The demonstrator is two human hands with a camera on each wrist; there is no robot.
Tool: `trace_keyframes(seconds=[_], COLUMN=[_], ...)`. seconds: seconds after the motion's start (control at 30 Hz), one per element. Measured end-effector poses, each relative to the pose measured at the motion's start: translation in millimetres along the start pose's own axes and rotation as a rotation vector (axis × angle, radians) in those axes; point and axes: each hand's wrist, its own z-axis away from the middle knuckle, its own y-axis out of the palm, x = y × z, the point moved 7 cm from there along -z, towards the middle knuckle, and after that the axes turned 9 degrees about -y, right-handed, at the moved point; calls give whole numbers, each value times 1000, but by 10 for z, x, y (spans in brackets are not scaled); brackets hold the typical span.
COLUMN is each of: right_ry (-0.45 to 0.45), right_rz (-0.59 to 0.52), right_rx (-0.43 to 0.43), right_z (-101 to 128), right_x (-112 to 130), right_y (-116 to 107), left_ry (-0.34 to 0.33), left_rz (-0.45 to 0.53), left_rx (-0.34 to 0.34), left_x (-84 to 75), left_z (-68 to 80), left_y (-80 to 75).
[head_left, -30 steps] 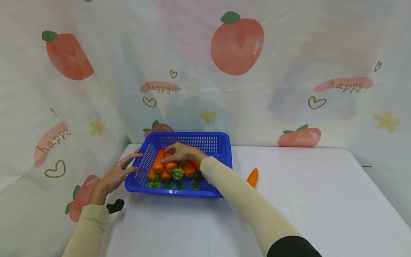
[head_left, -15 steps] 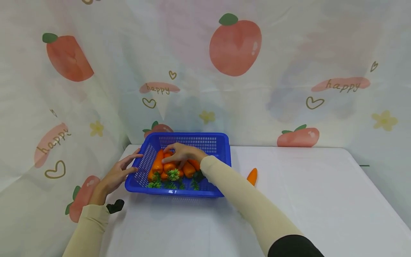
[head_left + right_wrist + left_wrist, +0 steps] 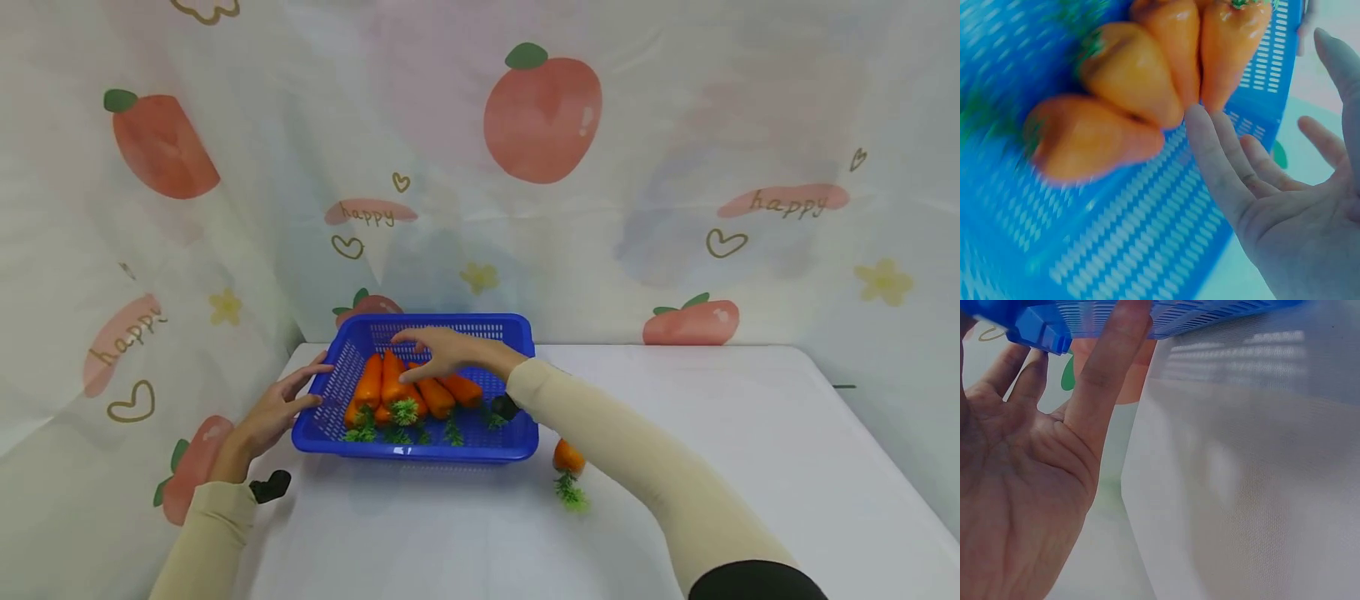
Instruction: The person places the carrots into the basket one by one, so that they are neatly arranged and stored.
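Note:
A blue slotted basket point(image 3: 513, 440) stands on the white table and holds several orange toy carrots point(image 3: 390, 383) with green tops. My right hand point(image 3: 435, 352) hovers open just above the carrots, holding nothing. In the right wrist view the right hand point(image 3: 1272, 181) spreads its straight fingers beside the carrots point(image 3: 1147, 87), over the basket floor point(image 3: 1129, 250). My left hand point(image 3: 288, 400) rests straight fingers against the basket's left wall; in the left wrist view the fingers point(image 3: 1104, 381) touch the blue rim point(image 3: 1041, 331). Another carrot point(image 3: 567, 459) lies on the table by the basket's front right corner.
A curtain printed with peaches point(image 3: 540, 117) hangs behind and to the left of the table. The white tabletop point(image 3: 712, 433) stretches wide to the right of the basket. A small black device point(image 3: 270, 486) sits at my left wrist.
My right hand has lifted off the carrots and opened above them, moving back. The forearm swung right, so the carrot outside the basket now shows at its front right corner. The left hand stayed put.

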Motion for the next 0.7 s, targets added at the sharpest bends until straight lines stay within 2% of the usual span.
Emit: trace_keyframes(seconds=[0.07,0.13,0.47,0.7], right_ry=[-32,-44,-91,-42], right_rz=[78,109,109,130], right_rx=[-9,-26,-200,-271], right_z=[133,286,1083,1593], right_x=[20,30,23,2], right_y=[-67,-131,-498,-596], left_ry=[-3,-5,-2,16], left_rz=[7,12,16,1], left_rx=[4,2,4,2], left_x=[10,16,7,25], left_z=[-9,-14,-18,-7], left_y=[8,8,17,16])
